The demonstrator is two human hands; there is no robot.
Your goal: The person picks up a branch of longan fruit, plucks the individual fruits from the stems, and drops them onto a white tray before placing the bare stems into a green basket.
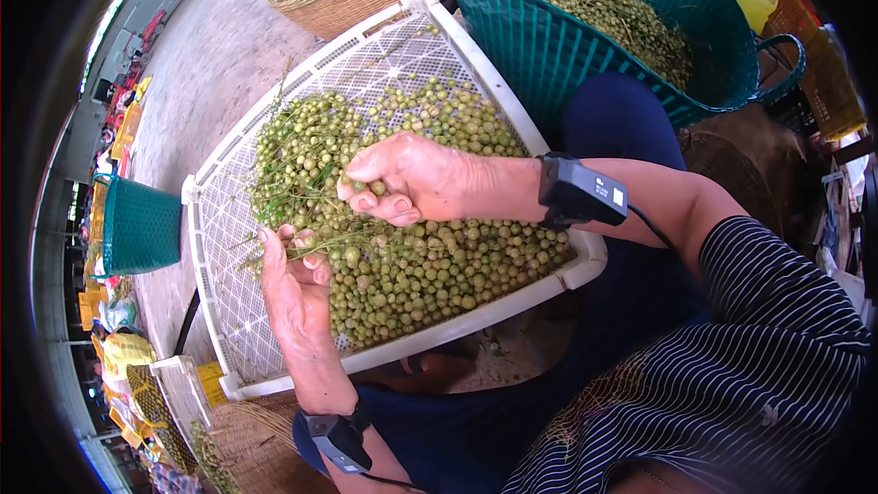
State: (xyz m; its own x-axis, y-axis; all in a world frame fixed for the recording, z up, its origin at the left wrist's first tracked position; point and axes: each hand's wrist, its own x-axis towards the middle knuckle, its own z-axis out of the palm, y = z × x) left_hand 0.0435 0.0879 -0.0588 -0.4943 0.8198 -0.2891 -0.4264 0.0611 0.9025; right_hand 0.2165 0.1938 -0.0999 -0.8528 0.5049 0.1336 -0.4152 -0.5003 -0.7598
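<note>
A white mesh tray (233, 311) lies across the person's lap, bearing many loose round green fruits (439, 274) and a heap of fruits still on thin green stems (293, 142). Over the middle of the tray, my right hand (412, 178) is closed, with small green fruits showing between its thumb and curled fingers. Lower left, my left hand (297, 288) is palm up with its fingers curled around a stemmy sprig (343, 240), whose fruits lie just below my right hand. Both wrists wear black devices.
A large teal basket (549, 59) with more stemmed fruits stands at the upper right. A woven basket (352, 5) with green stems is at the top, beyond the tray. Another teal basket (142, 227) stands on the concrete floor at left. Crates and bags line the far left.
</note>
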